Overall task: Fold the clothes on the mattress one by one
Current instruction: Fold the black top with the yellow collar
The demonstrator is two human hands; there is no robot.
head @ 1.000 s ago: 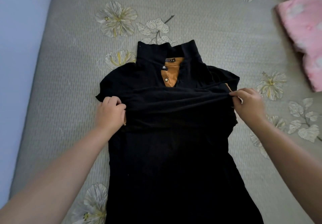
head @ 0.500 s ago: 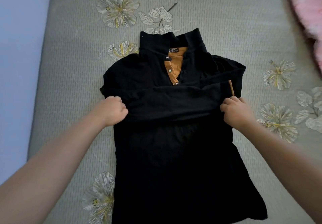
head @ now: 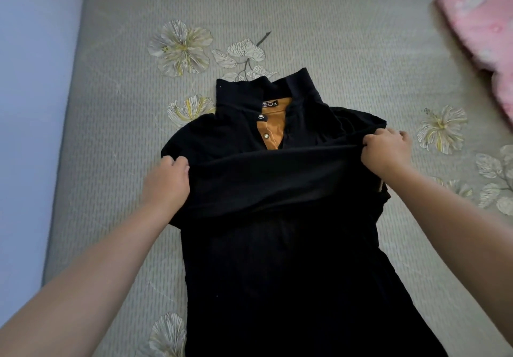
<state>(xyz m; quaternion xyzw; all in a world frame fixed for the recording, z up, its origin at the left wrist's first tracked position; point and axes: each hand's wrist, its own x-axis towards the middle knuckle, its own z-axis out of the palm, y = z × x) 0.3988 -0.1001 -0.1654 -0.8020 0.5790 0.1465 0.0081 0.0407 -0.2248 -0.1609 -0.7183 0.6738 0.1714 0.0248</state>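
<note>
The black shirt (head: pixel 277 259) lies on the mattress (head: pixel 347 37), its fold only begun. The left hand (head: pixel 166 181) and right hand (head: pixel 387 151) pinch a raised crosswise pleat with curled fingers. A pink garment (head: pixel 483 23) looks unfolded.

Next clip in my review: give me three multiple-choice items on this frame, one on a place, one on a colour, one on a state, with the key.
1. Where does the pink cloth lie on the mattress?
A. far right
B. near left
C. under the shirt

2. What colour is the placket inside the black shirt?
A. white
B. orange
C. green

3. What do the left hand and right hand do?
A. lie flat
B. hang idle
C. grip the shirt

Key: 1 A, it sits at the upper right edge; 2 B, orange shows below the collar; 3 C, fingers curl round a lifted fold at both sides.
</note>
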